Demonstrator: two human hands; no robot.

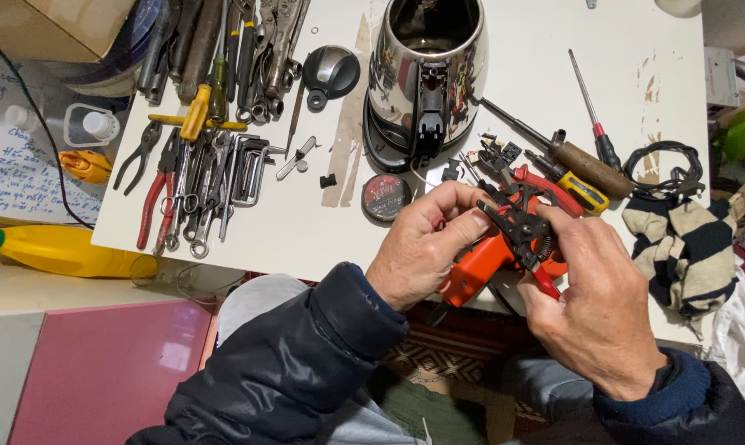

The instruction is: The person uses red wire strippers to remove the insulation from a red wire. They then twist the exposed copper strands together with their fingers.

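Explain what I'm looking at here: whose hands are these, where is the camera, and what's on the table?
There is no machine: a person works with bare hands, filmed by one camera worn on their head, looking down. The left hand holds an orange plastic part. The right hand grips red-handled pliers whose black head rests against that part. On the white table stands a shiny metal kettle with its handle side opened up, a black lid knob to its left and a small round tin in front. Far left lies a heap of wrenches and pliers; to the right, screwdrivers, a coiled black cord and a striped rag.
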